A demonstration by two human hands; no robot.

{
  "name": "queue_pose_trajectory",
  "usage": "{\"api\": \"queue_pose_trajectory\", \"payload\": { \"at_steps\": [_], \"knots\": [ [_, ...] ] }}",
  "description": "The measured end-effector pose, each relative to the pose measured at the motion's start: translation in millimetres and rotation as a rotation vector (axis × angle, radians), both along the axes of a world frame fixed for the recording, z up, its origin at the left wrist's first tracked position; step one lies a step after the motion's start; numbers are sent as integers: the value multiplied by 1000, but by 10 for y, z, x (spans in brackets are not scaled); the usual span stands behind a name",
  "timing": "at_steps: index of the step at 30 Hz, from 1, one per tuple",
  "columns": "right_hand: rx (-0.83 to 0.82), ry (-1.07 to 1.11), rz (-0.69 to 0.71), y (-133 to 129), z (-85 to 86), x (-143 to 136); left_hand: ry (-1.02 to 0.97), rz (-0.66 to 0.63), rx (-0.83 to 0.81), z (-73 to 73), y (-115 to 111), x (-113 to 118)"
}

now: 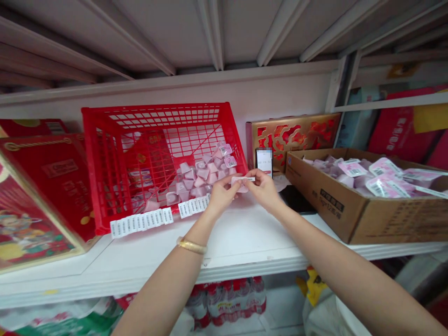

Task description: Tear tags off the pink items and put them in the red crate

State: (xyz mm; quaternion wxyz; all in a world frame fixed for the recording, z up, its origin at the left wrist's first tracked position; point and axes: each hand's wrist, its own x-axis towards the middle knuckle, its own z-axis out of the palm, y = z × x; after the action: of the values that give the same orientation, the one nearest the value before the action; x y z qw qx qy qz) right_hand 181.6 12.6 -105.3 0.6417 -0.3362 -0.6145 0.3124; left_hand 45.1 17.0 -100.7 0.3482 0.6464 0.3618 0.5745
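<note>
My left hand (224,192) and my right hand (262,187) meet over the white shelf, fingers closed on one small pink cup with a lid (239,184). A narrow white sticker (249,178) lies along its top edge, by my right fingertips. Just behind and left of my hands, a red plastic basket (91,168) holds a heap of similar pink cups (196,177). White barcode labels (142,223) hang in rows along its front rim. A phone (264,162) with a lit screen stands upright behind my right hand.
At right, a cardboard box (325,198) holds more pink cups with printed lids. Near it are a dark flat object (297,199) and a gold-red box (297,135). Red gift boxes (66,182) stand at left. Bottled drinks (227,301) sit below; shelf beams (210,32) run overhead.
</note>
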Motion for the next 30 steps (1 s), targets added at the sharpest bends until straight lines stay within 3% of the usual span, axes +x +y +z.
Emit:
{"api": "queue_pose_trajectory", "payload": {
  "at_steps": [5,8,12,15,17,19,21,23,26,30],
  "knots": [
    [170,-332,-217,-405,381,218,1,-57,160,239,-131,112],
    [242,-455,-365,-652,644,479,10,-151,174,409,-216,338],
    [168,-558,-621,-742,962,961,24,-218,226,679,-161,953],
    [57,-689,-980,-698,1122,1292,84,-249,229,838,27,1543],
    [-20,-773,-1182,-673,1147,1418,108,-255,211,856,162,1848],
    [-42,-838,-1230,-662,1093,1443,144,-270,212,787,250,1987],
    [24,-864,-1141,-653,976,1374,190,-280,221,655,269,1931],
    [110,-857,-1016,-626,831,1232,248,-264,231,511,238,1705],
    [116,-859,-812,-533,646,934,349,-144,247,365,192,1173],
    [-44,-984,-550,-357,526,486,483,78,268,347,253,418]
  ]
}}
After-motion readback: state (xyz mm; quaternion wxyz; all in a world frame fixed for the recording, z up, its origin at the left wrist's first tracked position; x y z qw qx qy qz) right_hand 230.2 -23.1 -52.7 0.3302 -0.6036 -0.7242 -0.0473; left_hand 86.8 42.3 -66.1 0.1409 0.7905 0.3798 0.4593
